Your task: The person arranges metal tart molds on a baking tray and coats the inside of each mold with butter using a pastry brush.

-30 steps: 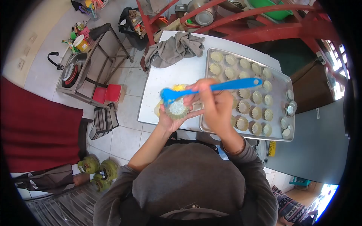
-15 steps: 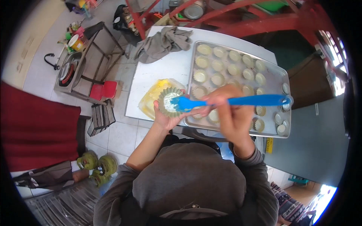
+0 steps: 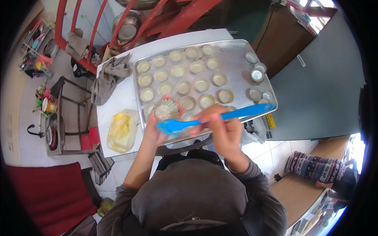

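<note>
My left hand (image 3: pixel 152 131) grips a fluted tart mould (image 3: pixel 165 111), tilted, over the near-left part of a metal baking tray (image 3: pixel 236 53). In my right hand (image 3: pixel 223 133) is a blue pastry brush (image 3: pixel 247 112), held by its handle. The brush head lies just below the mould's near rim; whether it touches the rim I cannot tell. Rows of small fluted moulds (image 3: pixel 178 70) stand on the tray, and several nested ones (image 3: pixel 258 75) sit along its right side. Left of the tray, a clear plastic wrapper or tub (image 3: pixel 132 143) holds yellow, butter-like fat (image 3: pixel 121 125).
A crumpled grey cloth (image 3: pixel 110 78) lies on the white table (image 3: pixel 118 96). Red railings (image 3: pixel 92 31) rise behind it. A grey panel (image 3: pixel 315 86) stands to the right. At far right, part of another person (image 3: pixel 334 188) shows beside patterned fabric (image 3: pixel 315 165).
The view has swung right, so the table appears farther left. My left hand has moved right from the fat to the tray with the mould. The brush has left the mould's inside.
</note>
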